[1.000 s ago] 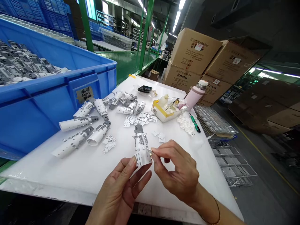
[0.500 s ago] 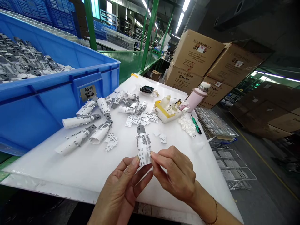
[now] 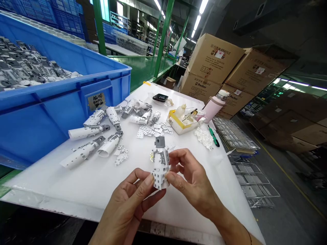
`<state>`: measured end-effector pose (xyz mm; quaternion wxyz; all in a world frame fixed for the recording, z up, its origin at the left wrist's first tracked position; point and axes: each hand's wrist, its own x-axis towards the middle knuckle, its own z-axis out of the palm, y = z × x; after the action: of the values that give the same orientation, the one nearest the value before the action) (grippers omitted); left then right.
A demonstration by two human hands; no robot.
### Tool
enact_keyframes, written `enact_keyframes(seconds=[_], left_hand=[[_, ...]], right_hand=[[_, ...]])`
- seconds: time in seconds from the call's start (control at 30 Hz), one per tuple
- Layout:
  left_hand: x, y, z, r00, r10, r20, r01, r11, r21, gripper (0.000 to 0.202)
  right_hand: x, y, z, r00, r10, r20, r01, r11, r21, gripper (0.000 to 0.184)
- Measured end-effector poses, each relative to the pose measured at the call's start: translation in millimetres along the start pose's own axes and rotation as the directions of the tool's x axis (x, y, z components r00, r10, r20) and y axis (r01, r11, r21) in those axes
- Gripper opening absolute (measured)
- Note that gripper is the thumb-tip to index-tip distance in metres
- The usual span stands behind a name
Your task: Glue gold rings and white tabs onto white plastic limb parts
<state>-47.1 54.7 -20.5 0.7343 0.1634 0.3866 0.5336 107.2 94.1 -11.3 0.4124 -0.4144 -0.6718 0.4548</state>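
Observation:
A white tapered model part (image 3: 160, 160) with a grey block end and grey dotted details stands nearly upright above the table, grey end facing away. My left hand (image 3: 134, 197) grips its lower left, thumb in front and fingers behind and below. At the lower right side, the thumb of my right hand (image 3: 195, 185) presses on it while the other fingers curl round behind. A white sheet with small square holes (image 3: 158, 178) lies against its lower front, between both thumbs. Beyond it are loose piles of similar perforated pieces (image 3: 121, 155).
Several similar white tubes (image 3: 88, 131) lie at left beside a blue crate (image 3: 107, 90) full of such parts. Farther back sit a yellow-edged tray (image 3: 178, 125) with a small bottle, a pink flask (image 3: 213, 108), crumpled tissue (image 3: 203, 137) and a green cutter (image 3: 214, 136).
The model part has shifted slightly right and nearer, turning so its front shows more. My right hand has gone from a pinch at its edge to a wider grip round its right side.

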Motion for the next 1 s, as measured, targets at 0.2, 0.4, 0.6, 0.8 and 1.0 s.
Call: enact_keyframes(seconds=[0.2, 0.4, 0.6, 0.8, 1.0], left_hand=[[4.1, 3.5, -6.7, 0.997, -0.003, 0.082, -0.015, 0.978, 0.210, 0.023], [5.2, 3.1, -6.4, 0.986, 0.165, -0.009, -0.149, 0.908, 0.391, 0.017], [7.2, 6.1, -11.1, 0.971, 0.234, 0.054, -0.233, 0.859, 0.457, 0.023], [5.7, 10.2, -4.8, 0.954, 0.282, 0.103, -0.287, 0.757, 0.586, 0.023], [-9.7, 6.6, -24.5, 0.919, 0.394, -0.022, -0.305, 0.745, 0.593, 0.031]], right_hand=[[-1.1, -6.3, -2.7, 0.978, 0.086, 0.190, -0.098, 0.994, 0.052, 0.019], [-3.7, -3.2, 3.6, 0.998, 0.020, 0.051, -0.017, 0.998, -0.061, 0.014], [-9.0, 1.7, 3.4, 0.994, -0.101, 0.035, 0.105, 0.985, -0.138, 0.008], [-15.3, 3.5, -7.3, 0.950, -0.257, 0.180, 0.302, 0.902, -0.307, 0.018], [-29.8, 6.4, -14.5, 0.951, -0.219, 0.217, 0.287, 0.887, -0.362, 0.049]])
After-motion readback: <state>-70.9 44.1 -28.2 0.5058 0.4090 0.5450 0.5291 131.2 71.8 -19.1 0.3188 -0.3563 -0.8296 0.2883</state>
